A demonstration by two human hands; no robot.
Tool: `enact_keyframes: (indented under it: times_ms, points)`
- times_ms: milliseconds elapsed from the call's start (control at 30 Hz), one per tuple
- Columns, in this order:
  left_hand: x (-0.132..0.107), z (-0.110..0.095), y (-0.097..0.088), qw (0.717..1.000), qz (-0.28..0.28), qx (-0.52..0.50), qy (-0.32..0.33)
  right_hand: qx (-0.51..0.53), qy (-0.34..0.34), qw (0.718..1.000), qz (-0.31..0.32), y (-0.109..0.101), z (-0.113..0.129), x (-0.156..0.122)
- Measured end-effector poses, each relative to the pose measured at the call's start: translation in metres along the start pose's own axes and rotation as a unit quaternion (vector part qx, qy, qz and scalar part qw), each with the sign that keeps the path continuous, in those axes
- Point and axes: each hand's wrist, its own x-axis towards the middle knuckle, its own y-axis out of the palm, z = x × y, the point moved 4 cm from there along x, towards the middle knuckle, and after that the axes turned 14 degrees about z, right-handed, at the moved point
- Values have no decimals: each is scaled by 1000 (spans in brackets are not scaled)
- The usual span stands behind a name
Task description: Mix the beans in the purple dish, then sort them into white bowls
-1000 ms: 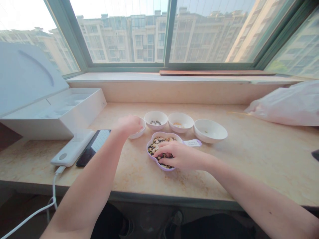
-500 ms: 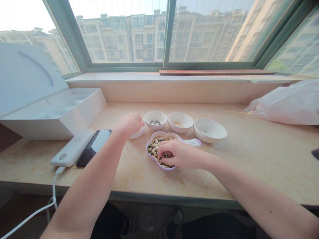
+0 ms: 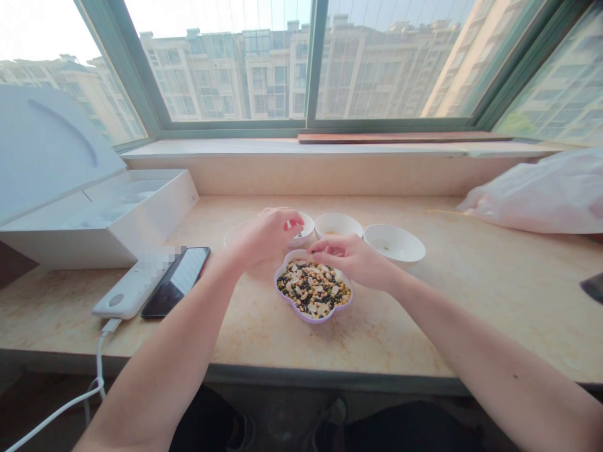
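A long stone counter [image 3: 471, 295], beige with marbled veining and a dull polish, runs under a wide green-framed window [image 3: 311, 63]; pale blocks of flats [image 3: 226, 69] fill the glass.

Taking the dish as the clock's centre, with 12 toward the window: the dish [image 3: 282, 295] is lilac plastic with a scalloped, flower-like rim, and it is heaped with mixed beans [image 3: 313, 292] — black, tan and cream. From 11 to 1 stands a row of round, glossy white bowls [image 3: 394, 243], shallow and nearly bare.

The left hand [image 3: 266, 235] hangs at 11 over one bowl [image 3: 306, 221], its fingers curled and the tips pinched shut. The right hand [image 3: 351, 257] hovers over the dish's far rim at 12, thumb and forefinger closed together. Whether either pinch holds a bean cannot be told.

At 9 lie a dark, glassy phone [image 3: 176, 282] and a smooth white power bank [image 3: 125, 295] with its cable [image 3: 61, 408]; at 10 is an open white box [image 3: 141, 216], and at 2 a crumpled plastic bag [image 3: 541, 194].
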Motion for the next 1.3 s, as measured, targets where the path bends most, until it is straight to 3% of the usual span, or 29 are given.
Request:
enact_keyframes:
  times_ms: [133,233,367,633,733,800,900,1033,1167,1300]
  points:
    - [0,-22,12,988,-5,-78,135,191,12,981,-33,-6,-6,1]
    - [0,-25,17,977,-40,-100,184,291,9,955,-56,-10,-7,2]
    - [4,-21,21,976,-76,-88,182,344,18,936,-70,-11,-8,3]
    - [5,-22,23,980,-86,-68,169,328,16,944,-40,-5,-12,6]
    - [5,-19,22,986,-108,-38,125,279,27,958,-57,-8,-12,4]
    - [6,-13,18,988,-137,-18,72,187,37,980,-53,-7,-8,2]
    - [6,-2,13,987,-162,8,0,5,8,999,44,5,5,-2]
    - [9,10,7,986,-149,51,-63,-157,-60,967,194,32,19,-9]
    - [19,18,12,985,-91,106,-102,-240,-64,939,238,43,21,-11]
    - [24,20,18,983,-49,134,-115,-244,-50,934,256,42,19,-9]
